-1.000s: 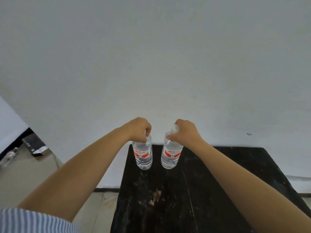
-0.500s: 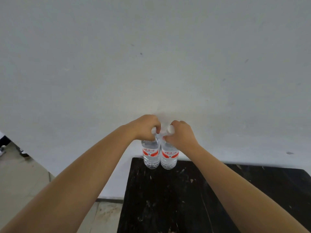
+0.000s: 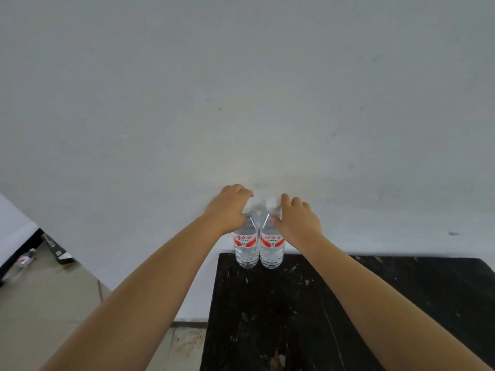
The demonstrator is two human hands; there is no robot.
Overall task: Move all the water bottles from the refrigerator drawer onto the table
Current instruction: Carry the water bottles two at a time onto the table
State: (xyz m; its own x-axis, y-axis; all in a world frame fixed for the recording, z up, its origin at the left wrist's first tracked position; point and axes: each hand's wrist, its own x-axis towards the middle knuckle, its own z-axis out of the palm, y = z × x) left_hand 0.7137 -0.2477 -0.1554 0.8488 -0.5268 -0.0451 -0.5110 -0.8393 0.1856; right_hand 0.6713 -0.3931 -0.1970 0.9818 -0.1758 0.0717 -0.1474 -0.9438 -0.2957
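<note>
Two clear water bottles with red-and-white labels stand upright and touching at the far left corner of the black table (image 3: 348, 303), close to the wall. My left hand (image 3: 227, 208) grips the neck and cap of the left bottle (image 3: 246, 247). My right hand (image 3: 298, 219) rests on the neck of the right bottle (image 3: 272, 249), fingers loosening around its white cap. The refrigerator drawer is out of sight.
A grey-white wall (image 3: 241, 89) rises directly behind the table. At the far left, on the tiled floor (image 3: 53, 303), lie another water bottle (image 3: 22, 263) and a dark flat box (image 3: 57, 249). The table's left edge drops to the floor.
Both bottles were brought together and moved toward the table's back edge; they now stand side by side. My right fingers have started to spread off the cap.
</note>
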